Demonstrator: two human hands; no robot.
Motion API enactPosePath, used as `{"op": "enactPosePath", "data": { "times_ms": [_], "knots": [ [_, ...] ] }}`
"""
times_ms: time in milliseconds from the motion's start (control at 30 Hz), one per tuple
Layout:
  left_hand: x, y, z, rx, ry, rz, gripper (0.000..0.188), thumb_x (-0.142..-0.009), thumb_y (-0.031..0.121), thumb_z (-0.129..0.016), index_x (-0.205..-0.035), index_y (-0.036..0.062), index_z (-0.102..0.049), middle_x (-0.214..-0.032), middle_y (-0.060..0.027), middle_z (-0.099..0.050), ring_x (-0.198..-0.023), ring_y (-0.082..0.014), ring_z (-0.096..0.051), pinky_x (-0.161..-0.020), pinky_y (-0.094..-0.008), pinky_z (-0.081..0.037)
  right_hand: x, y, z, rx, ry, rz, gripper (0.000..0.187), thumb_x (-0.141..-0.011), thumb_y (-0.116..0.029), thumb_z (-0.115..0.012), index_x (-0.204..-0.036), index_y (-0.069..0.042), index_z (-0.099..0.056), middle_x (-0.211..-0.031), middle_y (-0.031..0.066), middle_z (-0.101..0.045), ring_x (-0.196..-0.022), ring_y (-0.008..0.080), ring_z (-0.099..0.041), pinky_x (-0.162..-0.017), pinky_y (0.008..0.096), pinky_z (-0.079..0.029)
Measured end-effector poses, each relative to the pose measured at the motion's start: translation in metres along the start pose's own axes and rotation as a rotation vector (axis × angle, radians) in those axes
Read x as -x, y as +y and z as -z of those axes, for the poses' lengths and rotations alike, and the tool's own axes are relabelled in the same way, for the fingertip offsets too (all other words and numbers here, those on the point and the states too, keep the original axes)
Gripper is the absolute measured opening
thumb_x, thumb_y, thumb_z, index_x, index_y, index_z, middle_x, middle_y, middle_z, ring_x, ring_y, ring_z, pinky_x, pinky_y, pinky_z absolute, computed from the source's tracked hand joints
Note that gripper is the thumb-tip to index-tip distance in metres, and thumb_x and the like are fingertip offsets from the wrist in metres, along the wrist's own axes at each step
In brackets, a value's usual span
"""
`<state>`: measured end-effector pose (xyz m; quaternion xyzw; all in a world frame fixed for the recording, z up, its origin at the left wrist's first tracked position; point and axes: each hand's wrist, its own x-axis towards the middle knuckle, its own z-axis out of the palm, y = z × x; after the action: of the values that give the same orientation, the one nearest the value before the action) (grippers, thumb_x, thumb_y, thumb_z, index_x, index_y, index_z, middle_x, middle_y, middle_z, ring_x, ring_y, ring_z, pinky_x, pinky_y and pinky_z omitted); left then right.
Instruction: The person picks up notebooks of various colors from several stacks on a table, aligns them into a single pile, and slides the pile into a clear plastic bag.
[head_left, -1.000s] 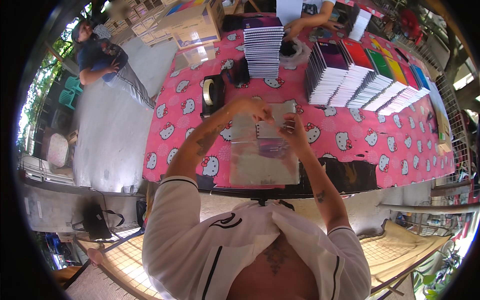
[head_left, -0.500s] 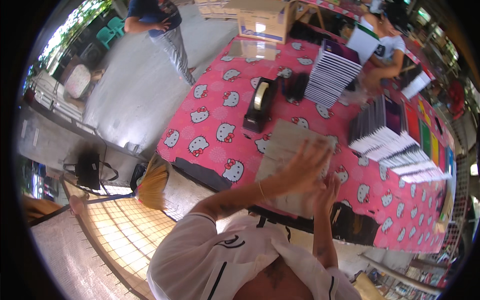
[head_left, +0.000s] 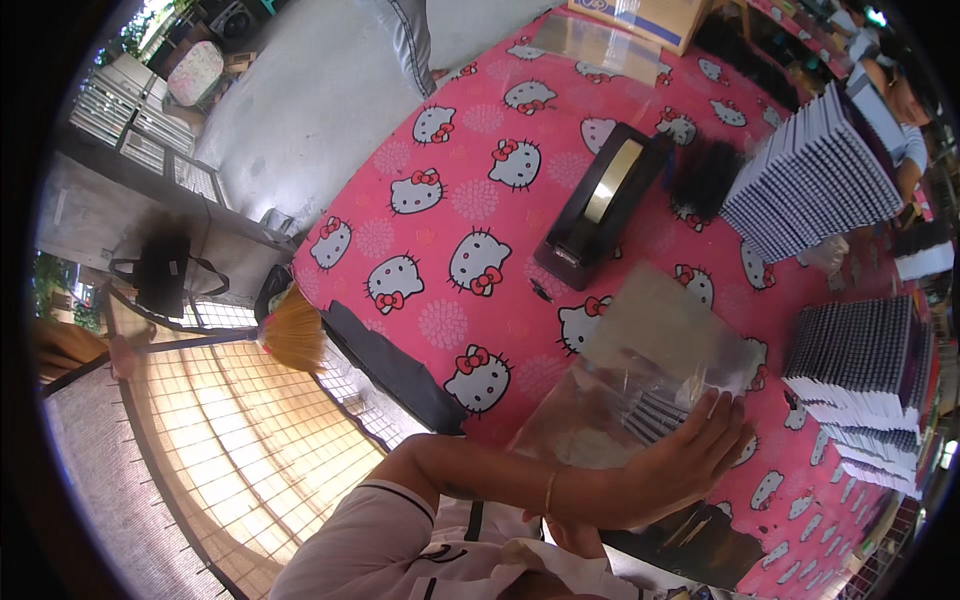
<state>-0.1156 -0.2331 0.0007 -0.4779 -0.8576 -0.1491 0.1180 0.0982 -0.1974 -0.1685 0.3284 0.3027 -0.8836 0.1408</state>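
My left hand rests at the near edge of a clear plastic sheet, its fingers stretched out and close together. The plastic overlaps a greyish-brown flat sheet. A patch of black and white stripes shows in the plastic beside my fingers; whether it is a reflection I cannot tell. Below my left forearm, close to my body, a bit of skin that looks like my right hand shows; its fingers are mostly hidden. Beyond the sheets stands a black tape dispenser with a roll of tape.
Tall stacks of notebooks and more notebooks stand on the right of the pink patterned tablecloth. A cardboard box sits at the back. A person's arm is beyond the stacks. A broom leans at left.
My left hand has moved right and nearer, off the sheet's middle. My right hand has drawn back from the sheet toward my body. The plastic now shows spread out, and the view has shifted.
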Motion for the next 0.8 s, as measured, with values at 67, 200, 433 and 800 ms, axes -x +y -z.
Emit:
{"op": "enactPosePath", "data": {
  "times_ms": [67,200,433,800],
  "knots": [
    [0.001,0.002,-0.007,0.012,-0.012,0.021,0.065,-0.085,0.039,-0.058,-0.137,-0.0003,-0.054,-0.135,-0.0184,-0.054,-0.126,-0.0355,-0.049,-0.111,-0.0548,-0.033,0.002,-0.001,0.001,-0.024,-0.020,-0.046,0.050,-0.097,-0.031,-0.065,-0.140,-0.014,-0.048,-0.132,0.0059,-0.058,-0.122,0.0222,-0.055,-0.102,0.0441,-0.044],
    [-0.006,0.003,0.007,-0.076,-0.028,-0.076,0.061,-0.083,0.037,-0.059,-0.132,-0.0005,-0.057,-0.118,-0.0148,-0.060,-0.109,-0.0306,-0.057,-0.100,-0.0487,-0.042,0.002,-0.009,-0.027,-0.144,-0.148,-0.091,0.052,-0.096,-0.033,-0.066,-0.141,-0.015,-0.047,-0.134,0.0068,-0.057,-0.125,0.0241,-0.053,-0.106,0.0478,-0.042],
    [0.012,-0.014,0.064,0.601,0.089,0.188,0.099,-0.071,0.037,-0.086,-0.148,0.0018,-0.035,-0.112,-0.0131,-0.056,-0.107,-0.0294,-0.058,-0.087,-0.0422,-0.051,0.003,-0.101,-0.115,-0.468,-0.389,0.410,0.060,-0.089,-0.036,-0.074,-0.140,-0.013,-0.050,-0.137,0.0062,-0.057,-0.126,0.0227,-0.055,-0.108,0.0462,-0.043],
    [0.051,-0.005,0.031,0.936,0.145,0.286,0.056,-0.089,0.018,-0.074,-0.137,-0.0002,-0.052,-0.129,-0.0174,-0.060,-0.120,-0.0237,-0.057,-0.103,-0.0370,-0.044,0.021,-0.190,-0.074,0.865,-0.126,0.888,0.054,-0.087,-0.012,-0.075,-0.134,0.000,-0.052,-0.111,0.0073,-0.065,-0.108,0.0161,-0.060,-0.094,0.0313,-0.048]
  ]
}}
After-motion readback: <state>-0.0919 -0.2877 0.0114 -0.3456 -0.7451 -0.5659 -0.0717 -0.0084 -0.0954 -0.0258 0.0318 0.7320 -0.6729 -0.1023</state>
